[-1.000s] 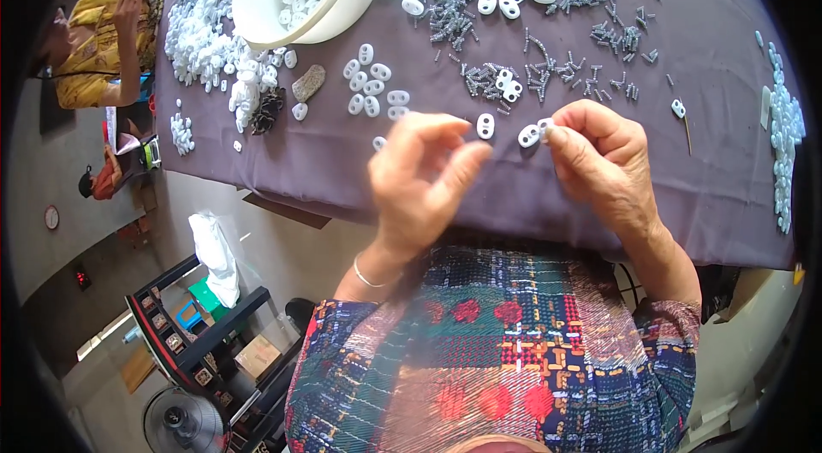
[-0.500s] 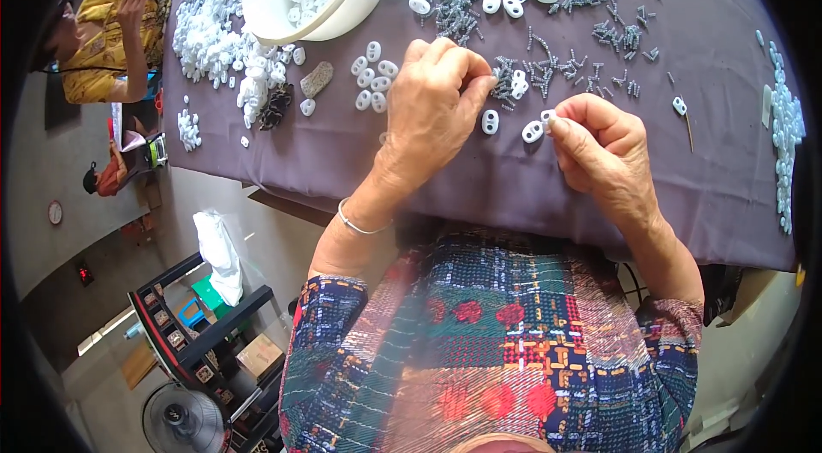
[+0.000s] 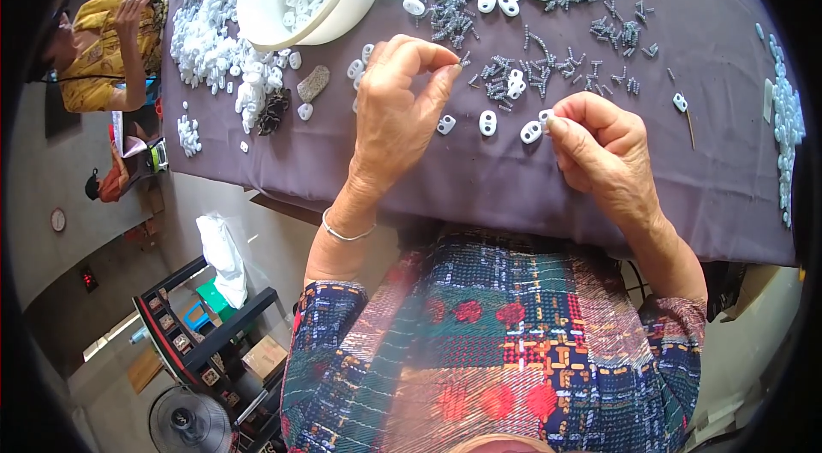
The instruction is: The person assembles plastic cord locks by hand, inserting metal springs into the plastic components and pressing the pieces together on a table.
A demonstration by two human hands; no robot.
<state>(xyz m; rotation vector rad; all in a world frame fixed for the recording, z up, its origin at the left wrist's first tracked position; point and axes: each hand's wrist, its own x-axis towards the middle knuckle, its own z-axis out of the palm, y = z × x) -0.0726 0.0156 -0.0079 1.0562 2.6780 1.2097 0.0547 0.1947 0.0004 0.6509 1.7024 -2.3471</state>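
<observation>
My left hand (image 3: 396,102) is raised over the cloth, thumb and forefinger pinching a small metal spring (image 3: 465,59). In the fingertips of my right hand (image 3: 606,145) is a white two-hole plastic cord lock piece, mostly hidden by the thumb. Against it lies another white oval piece (image 3: 531,133); whether the two are joined I cannot tell. Between my hands one more two-hole piece (image 3: 488,123) lies on the cloth, with a smaller white part (image 3: 446,124) to its left. Just beyond are loose springs (image 3: 500,86) around a white piece (image 3: 515,83).
A white tub (image 3: 364,3) of oval pieces stands at the far left, beside a big heap of small white parts (image 3: 205,42). Pale blue parts (image 3: 783,136) line the right edge. A thin stick (image 3: 690,129) lies at right. Another person in yellow (image 3: 103,50) sits at far left.
My left hand has drawn back leftward from the spring pile with a spring in its fingertips. A small white part near it has come into view. My right hand stays in place.
</observation>
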